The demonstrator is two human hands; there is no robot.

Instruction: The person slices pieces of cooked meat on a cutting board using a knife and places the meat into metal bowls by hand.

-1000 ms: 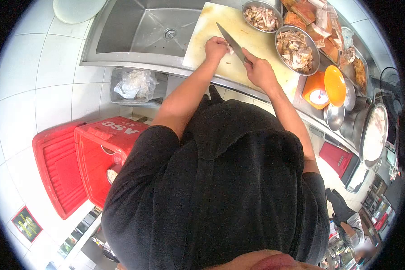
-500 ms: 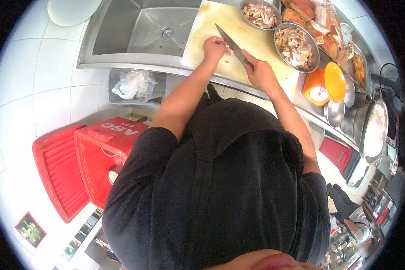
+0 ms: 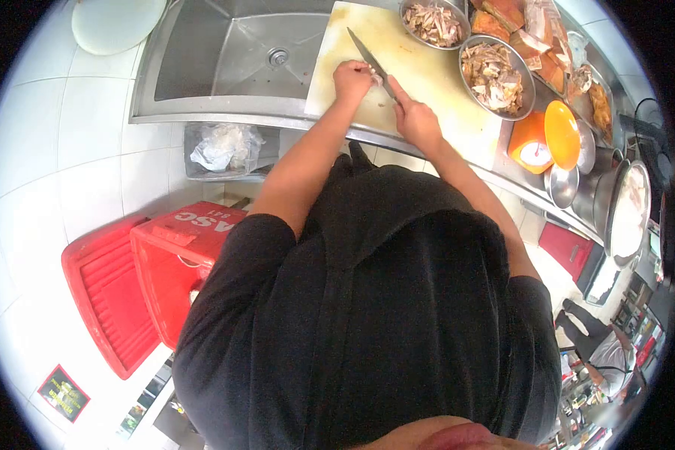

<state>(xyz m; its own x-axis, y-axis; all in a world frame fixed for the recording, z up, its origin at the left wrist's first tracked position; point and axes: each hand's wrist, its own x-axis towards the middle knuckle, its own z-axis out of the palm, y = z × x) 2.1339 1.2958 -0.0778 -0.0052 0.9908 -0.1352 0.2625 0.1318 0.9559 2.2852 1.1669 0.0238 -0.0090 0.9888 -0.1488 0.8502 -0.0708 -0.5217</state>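
My right hand (image 3: 416, 120) is wrapped round the handle of a long knife (image 3: 362, 49). Its blade points up and left, passing just beside my left hand (image 3: 354, 81). The left fingers are curled together on a small piece of meat (image 3: 376, 80), low on the pale cutting board (image 3: 409, 60). Part of that piece is hidden by the fingers and the blade. Right of the knife, a steel bowl (image 3: 530, 96) is full of cut meat. Another steel bowl (image 3: 465, 34) of sliced meat stands behind it, at the board's far edge.
Left of the board is a steel sink (image 3: 236, 71). Large roasted meat pieces (image 3: 536, 37) lie at the back right. An orange scale (image 3: 529, 139) with an orange plate (image 3: 561, 136) stands at the right. A red cooler (image 3: 154, 262) sits below left; another person (image 3: 607, 356) is far right.
My right hand and the knife have shifted left, bringing the blade closer to my left hand. The left hand has moved slightly left. The whole view has shifted a little.
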